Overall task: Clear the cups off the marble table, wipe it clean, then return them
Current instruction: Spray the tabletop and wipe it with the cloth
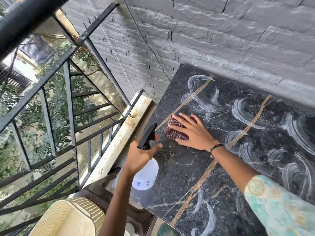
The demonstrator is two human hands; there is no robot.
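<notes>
— So, right hand (192, 132) flat on the cloth (175, 129), at the table's (179, 167) left edge?
— Yes; left hand (141, 155) grips the sprayer (146, 167). Press evenly, overlap strokes through the white swirls (242, 108). No cups visible.

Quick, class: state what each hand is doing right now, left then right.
Left hand: grips the spray bottle by its neck.
Right hand: open, flat, pressing the checked cloth onto the marble table.
</notes>
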